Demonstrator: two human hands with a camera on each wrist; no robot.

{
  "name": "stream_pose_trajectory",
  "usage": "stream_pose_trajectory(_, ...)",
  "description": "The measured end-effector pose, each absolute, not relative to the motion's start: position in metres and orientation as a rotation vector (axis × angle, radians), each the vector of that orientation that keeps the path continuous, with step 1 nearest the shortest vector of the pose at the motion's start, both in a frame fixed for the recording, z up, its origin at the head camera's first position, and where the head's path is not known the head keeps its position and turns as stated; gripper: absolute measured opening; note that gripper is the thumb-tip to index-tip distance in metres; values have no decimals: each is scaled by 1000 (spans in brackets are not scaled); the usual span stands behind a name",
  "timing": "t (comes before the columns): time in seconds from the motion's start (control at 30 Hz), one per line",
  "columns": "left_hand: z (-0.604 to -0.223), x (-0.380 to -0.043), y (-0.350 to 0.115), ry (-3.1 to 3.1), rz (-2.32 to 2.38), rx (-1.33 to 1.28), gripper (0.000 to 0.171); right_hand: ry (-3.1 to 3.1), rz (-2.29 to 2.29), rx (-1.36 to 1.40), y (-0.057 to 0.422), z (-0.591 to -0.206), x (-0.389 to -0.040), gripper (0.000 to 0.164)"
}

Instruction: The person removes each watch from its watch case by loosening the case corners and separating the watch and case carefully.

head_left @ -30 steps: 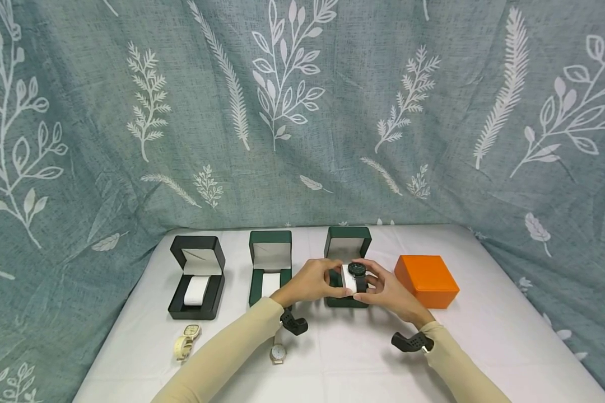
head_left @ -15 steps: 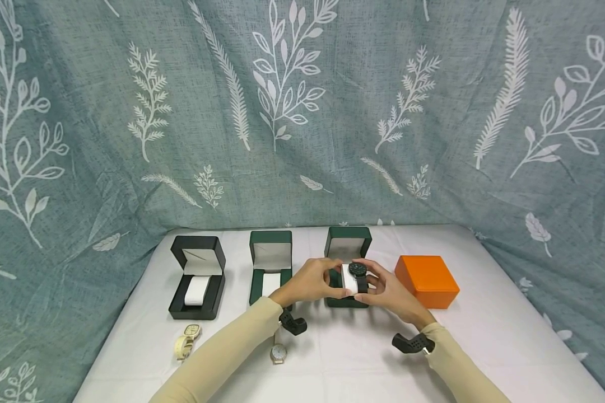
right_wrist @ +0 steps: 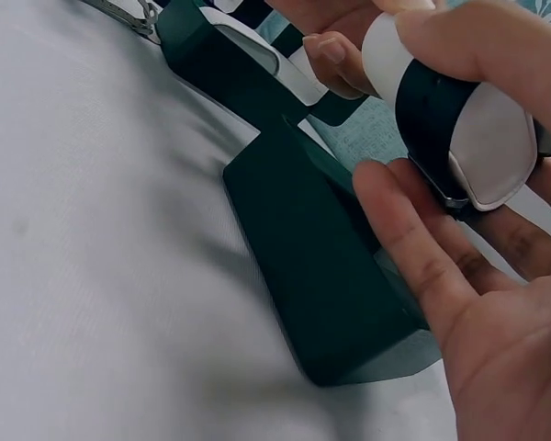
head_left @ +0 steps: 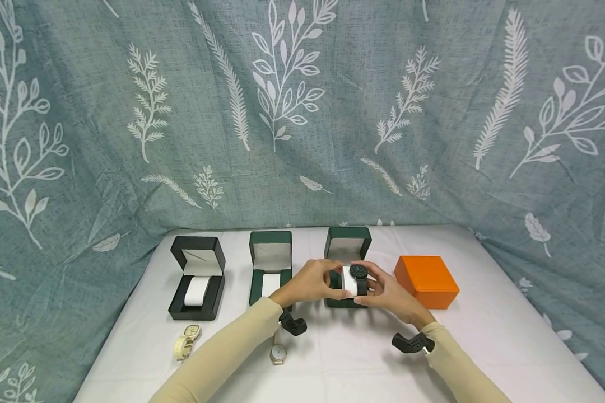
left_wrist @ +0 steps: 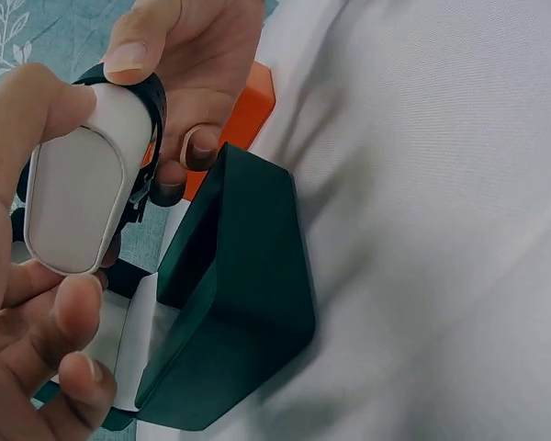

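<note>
My left hand point(head_left: 312, 281) pinches a white watch cushion point(head_left: 349, 281) between thumb and fingers, at its left side. Around the cushion's right part goes a black watch point(head_left: 359, 273), its dark dial facing up. My right hand point(head_left: 390, 294) grips the watch and cushion from the right, thumb at the near edge. In the left wrist view the cushion's pale end point(left_wrist: 73, 202) shows, with the black strap point(left_wrist: 154, 99) behind it. Both are held above an open green box point(right_wrist: 294, 266), whose lid point(head_left: 348, 242) stands up at the back. The hands hide part of that box.
Left of the hands stand another open green box point(head_left: 270, 252) and an open black box point(head_left: 195, 250), each with a white cushion. A closed orange box point(head_left: 426, 277) is at right. Two watches, one gold-coloured point(head_left: 185, 342) and one with a round dial point(head_left: 278, 352), lie nearer on the white cloth.
The black watch and cushion have shifted very slightly toward me between the hands. Otherwise both hands keep the same hold and place.
</note>
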State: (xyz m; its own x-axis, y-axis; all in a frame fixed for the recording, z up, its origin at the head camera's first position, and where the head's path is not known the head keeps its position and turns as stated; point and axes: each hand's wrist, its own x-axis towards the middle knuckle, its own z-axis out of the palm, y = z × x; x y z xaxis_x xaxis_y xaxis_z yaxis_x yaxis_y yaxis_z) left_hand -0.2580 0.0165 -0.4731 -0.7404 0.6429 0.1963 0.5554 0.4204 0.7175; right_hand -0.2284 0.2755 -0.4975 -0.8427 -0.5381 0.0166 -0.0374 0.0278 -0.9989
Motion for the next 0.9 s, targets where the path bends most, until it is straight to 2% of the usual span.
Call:
stream_pose_trajectory(0.47,-472,-263,8,2585,1253,1031,77,2004,-1971,-567,287,-501,-229,85)
stream_pose_trajectory(0.9,-479,-265,4,2580,1256,1010,75,2005,-1944,-555,287,-503,-223,93)
